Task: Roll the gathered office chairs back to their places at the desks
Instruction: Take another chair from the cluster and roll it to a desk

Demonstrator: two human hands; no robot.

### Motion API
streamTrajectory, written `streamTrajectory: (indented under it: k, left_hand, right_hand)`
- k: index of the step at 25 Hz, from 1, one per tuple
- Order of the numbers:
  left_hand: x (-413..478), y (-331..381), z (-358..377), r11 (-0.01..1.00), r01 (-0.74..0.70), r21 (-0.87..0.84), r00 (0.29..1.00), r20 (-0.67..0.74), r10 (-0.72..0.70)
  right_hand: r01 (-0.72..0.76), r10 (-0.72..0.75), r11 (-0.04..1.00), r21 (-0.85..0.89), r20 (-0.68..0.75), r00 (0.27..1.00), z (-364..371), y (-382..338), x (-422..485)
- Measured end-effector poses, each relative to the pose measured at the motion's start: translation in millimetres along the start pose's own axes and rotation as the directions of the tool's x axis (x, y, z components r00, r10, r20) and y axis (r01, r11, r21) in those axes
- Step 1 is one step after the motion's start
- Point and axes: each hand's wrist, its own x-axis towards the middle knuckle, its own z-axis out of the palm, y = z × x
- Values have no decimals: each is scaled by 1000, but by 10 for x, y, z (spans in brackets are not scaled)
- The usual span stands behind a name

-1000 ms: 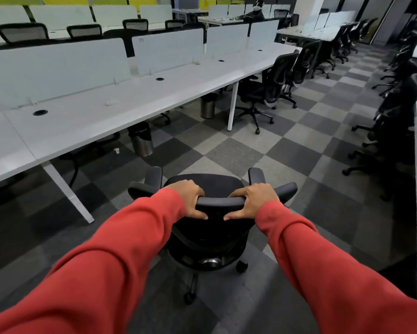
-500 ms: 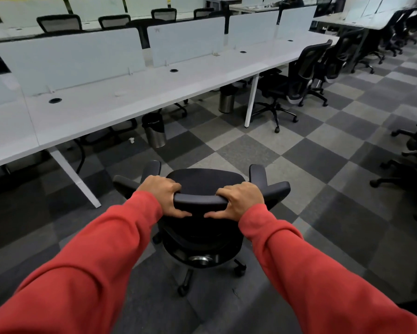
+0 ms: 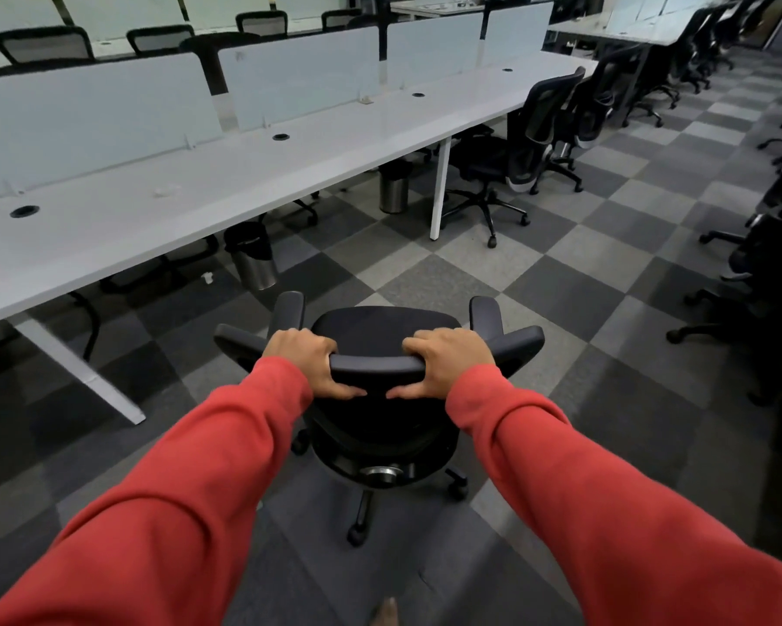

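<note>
In the head view, the left grip and the right grip, both bare hands in red sleeves, are clenched on the curved top rail of a black office chair just below the centre of the frame, fingers curled over the rail and thumbs hooked under it. The chair stands on the checkered carpet in the aisle, seat facing away from the person and castors on the floor. It is near the long white bench that runs from the left edge to the upper right, but not yet drawn up to it. Two steel bins sit under the bench's near edge. In the upper right a mesh-backed chair is already at the bench, with more beyond it. The bench's left stretch shows no chair back on the near side, so that looks like the likely spot for this one. Several dark chairs cluster at the right edge. I judge the job partly done: this chair is in transit, and others seem left to place.
</note>
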Motion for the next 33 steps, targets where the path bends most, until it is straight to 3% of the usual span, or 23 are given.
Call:
streamTrajectory:
  k: [3,7,15,19,23,30,33]
  left_hand:
    - [490,157,-62,1000,-10,1,1000,-4,10]
    - [1213,399,-169,999,-33,-24,999,10,34]
    - [2570,886,-338,996,-84,-32,996,21,84]
    - [3050,1030,-403,996,-83,-41,997,2,83]
    - [3456,1146,-439,997,-62,-50,998,-4,62]
    - [4204,1461,-568,1000,25,-11,999,32,-25]
    - [4467,1694,-648,997,73,6,995,71,-73]
  right_hand:
    - [-112,107,994,-3,336,936,-95,393,330]
    - [-211,210,976,-51,460,863,-27,1073,733]
    - [-368,405,914,-170,438,802,144,2240,1349]
    - [-391,429,902,-181,452,782,225,2707,1613]
    - [-349,382,924,-158,445,810,285,3123,1849]
    - [-164,172,985,-56,434,884,401,4073,2235]
    - [-107,91,994,28,340,936,435,4442,2287]
